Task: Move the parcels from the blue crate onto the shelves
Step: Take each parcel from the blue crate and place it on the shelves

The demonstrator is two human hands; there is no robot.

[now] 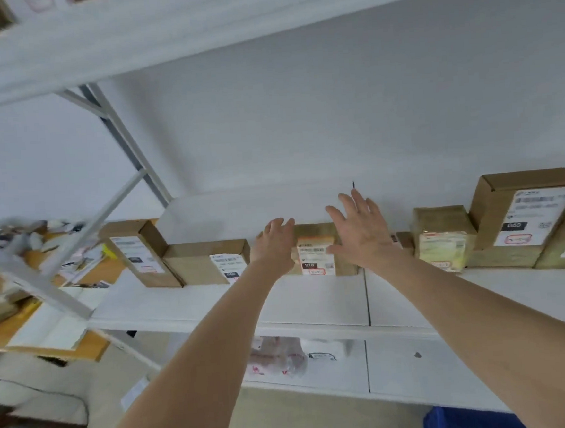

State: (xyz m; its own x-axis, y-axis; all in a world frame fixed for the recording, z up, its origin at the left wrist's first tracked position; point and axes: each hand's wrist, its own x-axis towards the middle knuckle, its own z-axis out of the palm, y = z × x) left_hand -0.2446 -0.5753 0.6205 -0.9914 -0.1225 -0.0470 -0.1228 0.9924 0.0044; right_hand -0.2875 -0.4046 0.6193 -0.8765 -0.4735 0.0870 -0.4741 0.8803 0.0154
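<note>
A small brown cardboard parcel (314, 255) with a white label stands on the white shelf (314, 298) against the back wall. My left hand (274, 244) lies at the parcel's left side, fingers reaching over its top edge. My right hand (362, 231) is spread with straight fingers at the parcel's right side, raised slightly above it. Whether the right hand touches the parcel I cannot tell. A corner of the blue crate (469, 421) shows at the bottom right, its contents out of view.
Other labelled parcels line the same shelf: two at the left (207, 264), a taped one (442, 242) and larger boxes (522, 217) at the right. A lower shelf holds plastic mailers (277, 354). A cluttered wooden table (45, 280) stands at the left beyond the shelf post.
</note>
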